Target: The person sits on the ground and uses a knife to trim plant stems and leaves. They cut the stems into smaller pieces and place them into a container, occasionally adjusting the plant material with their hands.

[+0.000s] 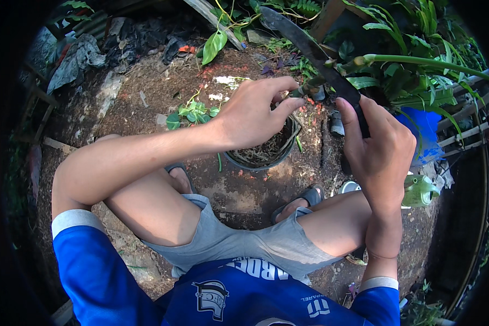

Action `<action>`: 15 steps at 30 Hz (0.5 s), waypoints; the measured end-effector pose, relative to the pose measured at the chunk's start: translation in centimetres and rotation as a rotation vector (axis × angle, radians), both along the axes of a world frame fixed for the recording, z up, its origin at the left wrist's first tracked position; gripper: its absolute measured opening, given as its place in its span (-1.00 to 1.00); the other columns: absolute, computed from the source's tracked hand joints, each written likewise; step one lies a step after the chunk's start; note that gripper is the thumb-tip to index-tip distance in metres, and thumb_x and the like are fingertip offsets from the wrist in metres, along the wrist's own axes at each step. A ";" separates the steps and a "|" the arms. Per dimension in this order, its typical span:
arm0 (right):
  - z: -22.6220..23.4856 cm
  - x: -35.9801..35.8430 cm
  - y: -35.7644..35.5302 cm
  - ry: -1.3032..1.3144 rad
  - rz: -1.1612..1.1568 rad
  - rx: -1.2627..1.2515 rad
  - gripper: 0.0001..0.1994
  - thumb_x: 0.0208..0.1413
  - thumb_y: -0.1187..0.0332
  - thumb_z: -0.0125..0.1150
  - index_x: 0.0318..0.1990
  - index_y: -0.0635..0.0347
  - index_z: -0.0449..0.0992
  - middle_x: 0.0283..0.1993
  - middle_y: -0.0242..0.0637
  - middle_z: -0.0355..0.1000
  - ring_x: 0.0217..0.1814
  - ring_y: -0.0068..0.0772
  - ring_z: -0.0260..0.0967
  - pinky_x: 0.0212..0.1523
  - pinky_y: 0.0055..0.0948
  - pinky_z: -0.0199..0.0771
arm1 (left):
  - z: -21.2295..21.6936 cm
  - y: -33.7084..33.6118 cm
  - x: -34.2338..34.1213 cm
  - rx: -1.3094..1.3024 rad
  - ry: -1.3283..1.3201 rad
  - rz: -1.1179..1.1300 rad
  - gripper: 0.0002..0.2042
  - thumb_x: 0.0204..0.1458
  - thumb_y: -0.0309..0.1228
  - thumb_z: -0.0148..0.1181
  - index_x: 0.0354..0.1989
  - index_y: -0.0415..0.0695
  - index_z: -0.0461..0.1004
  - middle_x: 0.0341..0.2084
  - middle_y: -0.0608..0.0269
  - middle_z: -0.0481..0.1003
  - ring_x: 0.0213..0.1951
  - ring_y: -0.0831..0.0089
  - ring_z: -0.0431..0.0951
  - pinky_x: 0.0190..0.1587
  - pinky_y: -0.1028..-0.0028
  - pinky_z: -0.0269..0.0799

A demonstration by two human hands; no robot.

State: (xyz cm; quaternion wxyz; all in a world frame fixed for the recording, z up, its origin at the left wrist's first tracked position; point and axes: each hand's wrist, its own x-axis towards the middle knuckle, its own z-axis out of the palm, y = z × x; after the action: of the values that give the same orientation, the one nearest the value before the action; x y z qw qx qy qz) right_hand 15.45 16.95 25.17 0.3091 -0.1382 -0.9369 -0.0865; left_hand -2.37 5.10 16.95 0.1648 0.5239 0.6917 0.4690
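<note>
My left hand [261,106] pinches the near end of a thick jointed green plant stem [413,58] between thumb and fingers. The stem runs from there up to the right, toward the leafy plants. My right hand [377,146] is wrapped round the dark handle of a machete [299,35], its thumb lying along the handle. The long dark blade points up and to the left and crosses the stem just right of my left fingers; whether it has cut in cannot be made out. Under my left hand stands a round pot [263,167] holding dry, fibrous matter.
Leafy cuttings [193,114] lie left of the pot. At right are a green watering can [418,190], a white container [350,187] and a blue plastic piece [425,127]. Dense plants [429,89] fill the upper right. A crumpled grey sheet [79,62] lies far left.
</note>
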 end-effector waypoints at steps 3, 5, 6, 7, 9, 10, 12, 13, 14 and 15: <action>0.0 0.1 -0.1 -0.002 -0.020 0.024 -0.77 0.21 0.20 0.43 -0.30 0.17 0.59 -0.54 -0.24 0.48 -0.60 -0.04 0.45 -0.63 -0.20 0.34 | 0.0 -0.1 -0.1 0.002 0.012 0.000 -0.68 0.33 -0.30 0.21 0.10 -0.30 0.51 -0.40 0.06 0.62 -0.40 0.43 0.70 -0.33 0.39 0.57; 0.1 0.1 -0.2 -0.012 -0.032 0.049 -0.77 0.20 0.21 0.43 -0.30 0.16 0.59 -0.54 -0.25 0.47 -0.60 -0.05 0.45 -0.63 -0.21 0.33 | -0.3 -0.1 -0.4 0.000 0.006 -0.015 -0.67 0.35 -0.30 0.19 0.12 -0.29 0.49 -0.43 0.10 0.60 -0.41 0.45 0.69 -0.33 0.41 0.57; 0.3 0.2 -0.3 0.001 -0.049 0.060 -0.78 0.20 0.23 0.44 -0.29 0.17 0.59 -0.53 -0.24 0.47 -0.59 -0.05 0.44 -0.62 -0.21 0.32 | -0.4 0.0 -0.7 -0.036 -0.017 0.008 -0.66 0.36 -0.29 0.18 0.13 -0.30 0.48 -0.44 0.12 0.58 -0.40 0.46 0.69 -0.34 0.43 0.57; 0.6 0.3 -0.3 0.009 -0.060 0.085 -0.79 0.19 0.24 0.45 -0.29 0.17 0.59 -0.53 -0.24 0.47 -0.59 -0.05 0.44 -0.62 -0.21 0.31 | -0.5 0.1 -1.2 -0.039 -0.023 0.031 -0.65 0.37 -0.28 0.17 0.14 -0.31 0.47 -0.45 0.15 0.57 -0.40 0.47 0.69 -0.34 0.45 0.57; 1.4 0.6 -0.3 0.079 -0.043 0.123 -0.82 0.17 0.31 0.48 -0.27 0.19 0.60 -0.54 -0.21 0.42 -0.60 -0.08 0.40 -0.59 -0.21 0.30 | -1.0 0.2 -1.9 -0.050 -0.077 0.052 -0.65 0.38 -0.27 0.15 0.14 -0.33 0.45 -0.46 0.19 0.54 -0.39 0.48 0.69 -0.34 0.47 0.57; 1.7 0.8 -0.4 0.076 -0.016 0.096 -0.82 0.16 0.32 0.48 -0.25 0.20 0.61 -0.54 -0.22 0.40 -0.59 -0.10 0.40 -0.57 -0.22 0.30 | -1.2 0.2 -2.1 -0.056 -0.124 0.050 -0.64 0.39 -0.27 0.14 0.13 -0.34 0.44 -0.46 0.21 0.53 -0.39 0.49 0.69 -0.33 0.48 0.58; 1.8 1.2 -0.9 0.019 0.039 0.054 -0.81 0.14 0.33 0.49 -0.20 0.20 0.62 -0.53 -0.24 0.38 -0.58 -0.15 0.39 -0.55 -0.24 0.32 | -1.7 -0.1 -2.6 -0.142 -0.203 -0.001 -0.66 0.41 -0.28 0.12 0.07 -0.39 0.43 -0.43 0.23 0.52 -0.37 0.51 0.67 -0.31 0.49 0.61; 1.7 1.4 -1.3 -0.038 0.072 0.036 -0.80 0.13 0.33 0.49 -0.18 0.20 0.62 -0.52 -0.25 0.38 -0.57 -0.17 0.38 -0.54 -0.25 0.33 | -1.9 0.0 -2.6 -0.175 -0.198 0.028 -0.68 0.41 -0.30 0.11 0.06 -0.38 0.43 -0.42 0.23 0.52 -0.36 0.52 0.66 -0.31 0.49 0.61; 1.4 1.5 -1.6 -0.091 0.099 0.015 -0.78 0.10 0.32 0.50 -0.18 0.19 0.61 -0.51 -0.26 0.38 -0.55 -0.18 0.40 -0.54 -0.26 0.35 | -2.2 0.1 -2.6 -0.208 -0.187 0.059 -0.70 0.41 -0.32 0.10 0.06 -0.36 0.44 -0.42 0.23 0.52 -0.35 0.53 0.65 -0.31 0.49 0.60; 1.2 1.6 -1.9 -0.139 0.118 -0.075 -0.79 0.13 0.38 0.48 -0.18 0.28 0.62 -0.47 -0.17 0.43 -0.55 -0.09 0.39 -0.51 -0.26 0.33 | -2.4 0.2 -2.5 -0.212 -0.176 0.073 -0.72 0.41 -0.33 0.09 0.05 -0.35 0.44 -0.41 0.24 0.52 -0.35 0.53 0.64 -0.32 0.50 0.60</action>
State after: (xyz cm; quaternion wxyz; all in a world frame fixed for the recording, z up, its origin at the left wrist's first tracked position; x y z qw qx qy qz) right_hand 17.08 15.07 26.39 0.2423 -0.0879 -0.9653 -0.0425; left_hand -4.91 5.34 14.57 0.2621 0.4348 0.7388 0.4432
